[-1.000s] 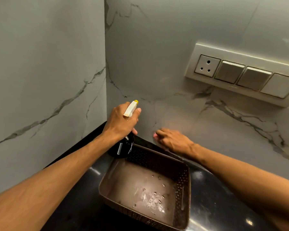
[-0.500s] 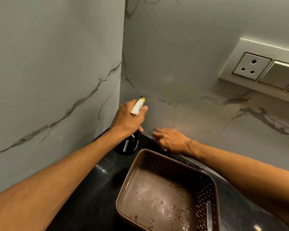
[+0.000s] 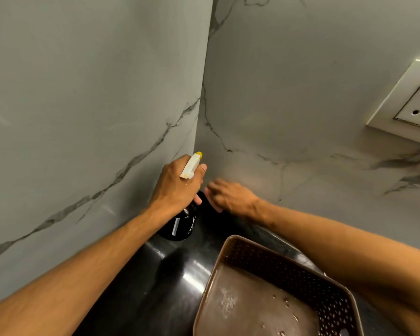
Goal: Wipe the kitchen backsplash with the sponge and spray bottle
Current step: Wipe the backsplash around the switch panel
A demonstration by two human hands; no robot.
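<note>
Left hand clamps the spray bottle in the wall corner; right hand, blurred, presses low against marble, grip impossible to tell, perhaps covering the sponge.

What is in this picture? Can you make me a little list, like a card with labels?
place: corner of a marble backsplash over a black counter
left hand: grip on a spray bottle, nozzle toward the corner
right hand: blurred, low on the wall; sponge not visible
basket: brown, wet inside, on the counter
socket: on the wall, right edge
</note>
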